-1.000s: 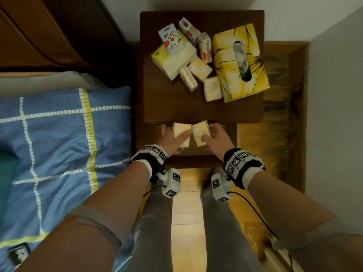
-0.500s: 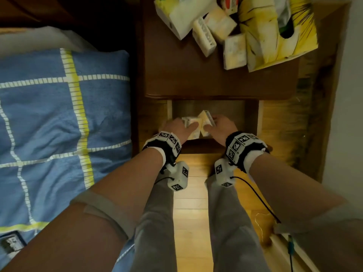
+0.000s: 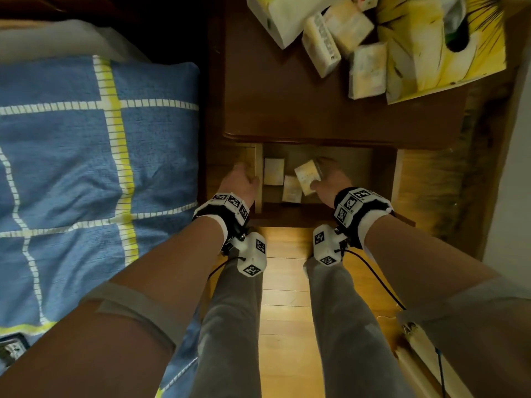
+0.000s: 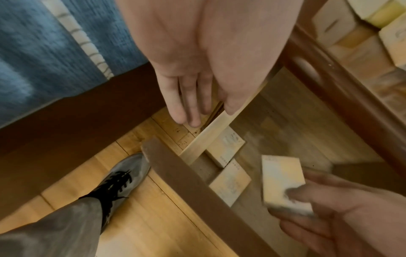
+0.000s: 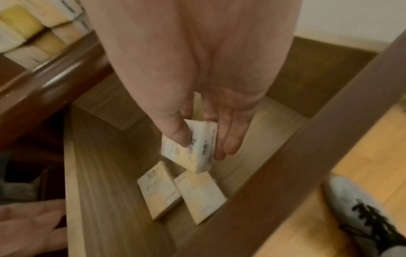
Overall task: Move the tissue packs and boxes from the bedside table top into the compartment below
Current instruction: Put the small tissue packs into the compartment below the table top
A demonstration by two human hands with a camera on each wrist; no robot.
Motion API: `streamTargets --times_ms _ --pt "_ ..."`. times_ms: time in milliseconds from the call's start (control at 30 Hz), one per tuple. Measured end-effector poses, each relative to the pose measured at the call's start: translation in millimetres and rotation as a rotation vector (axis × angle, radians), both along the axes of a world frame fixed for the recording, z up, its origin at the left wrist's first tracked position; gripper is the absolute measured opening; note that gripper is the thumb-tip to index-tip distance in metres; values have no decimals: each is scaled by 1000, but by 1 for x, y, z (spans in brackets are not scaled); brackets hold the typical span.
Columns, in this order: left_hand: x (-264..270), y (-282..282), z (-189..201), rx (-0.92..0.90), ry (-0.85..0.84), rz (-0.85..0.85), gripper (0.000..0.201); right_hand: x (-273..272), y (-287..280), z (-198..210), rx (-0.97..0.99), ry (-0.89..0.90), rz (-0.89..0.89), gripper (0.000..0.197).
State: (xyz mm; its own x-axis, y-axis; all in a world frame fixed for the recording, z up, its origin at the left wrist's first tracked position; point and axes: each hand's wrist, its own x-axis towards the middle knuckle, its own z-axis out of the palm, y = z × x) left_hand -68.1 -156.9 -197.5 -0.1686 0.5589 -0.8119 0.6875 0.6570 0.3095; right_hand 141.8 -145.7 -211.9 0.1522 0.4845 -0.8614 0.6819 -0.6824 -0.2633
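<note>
Pale tissue pack (image 5: 193, 147) pinched in right hand (image 3: 330, 179) above two packs (image 5: 180, 191) lying in compartment (image 3: 356, 165); left hand (image 4: 197, 69) fingers straight, holding nothing.

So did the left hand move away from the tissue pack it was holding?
Yes. The left hand has let go and slid left, outside the drawer's left wall.

Blue bedspread (image 3: 71, 156) with white-and-yellow grid at nine o'clock; dark brown table top (image 3: 301, 104); bright yellow, black-streaked tissue box (image 3: 425, 53) at one o'clock; pale cream packs (image 3: 367, 70).
</note>
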Motion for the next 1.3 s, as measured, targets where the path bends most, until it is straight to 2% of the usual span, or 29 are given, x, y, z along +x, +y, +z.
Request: streamTargets --times_ms 100,167,267,333,433,467,533,600,767,833,900,967,1033,1100,1167,1300 --pt "0 3 -12 40 -16 -15 46 -19 9 -12 92 138 -28 65" --pt "-3 2 -21 50 -40 37 46 -36 17 -21 71 151 46 67" --pt "1 0 -21 68 -112 52 46 -45 33 -26 -78 40 374 69" --pt "6 5 -18 85 -128 11 47 -43 45 -26 -48 -63 504 65" --pt "4 5 -17 75 -118 -4 47 -44 49 -28 -2 -87 506 56" --pt "-14 9 -23 40 -84 -12 47 -64 50 -39 -19 -29 472 59" --pt "-16 3 -21 17 -65 -15 47 -69 40 -40 -38 37 467 66" --pt "-14 3 -21 4 -80 -25 48 -72 33 -42 -30 59 456 64" --pt "-9 8 -23 -26 -80 -67 48 -66 31 -37 -226 97 630 60" --pt "-8 7 -23 -34 -79 -56 48 -63 28 -35 -264 130 577 65" --pt "-7 5 -22 -32 -91 -33 49 -57 25 -34 -220 146 414 66" --pt "-6 6 -21 -38 -83 -32 50 -46 22 -34 -147 97 286 58" --pt "-5 7 -20 -49 -77 -40 51 -35 21 -38 -161 20 220 53" --pt "-5 7 -21 -64 -83 -39 52 -29 19 -41 -253 21 200 49" --pt "-6 6 -25 -73 -97 -22 51 -29 18 -44 -336 73 202 53" --pt "-6 5 -28 -85 -91 -19 50 -32 20 -41 -354 94 273 59"
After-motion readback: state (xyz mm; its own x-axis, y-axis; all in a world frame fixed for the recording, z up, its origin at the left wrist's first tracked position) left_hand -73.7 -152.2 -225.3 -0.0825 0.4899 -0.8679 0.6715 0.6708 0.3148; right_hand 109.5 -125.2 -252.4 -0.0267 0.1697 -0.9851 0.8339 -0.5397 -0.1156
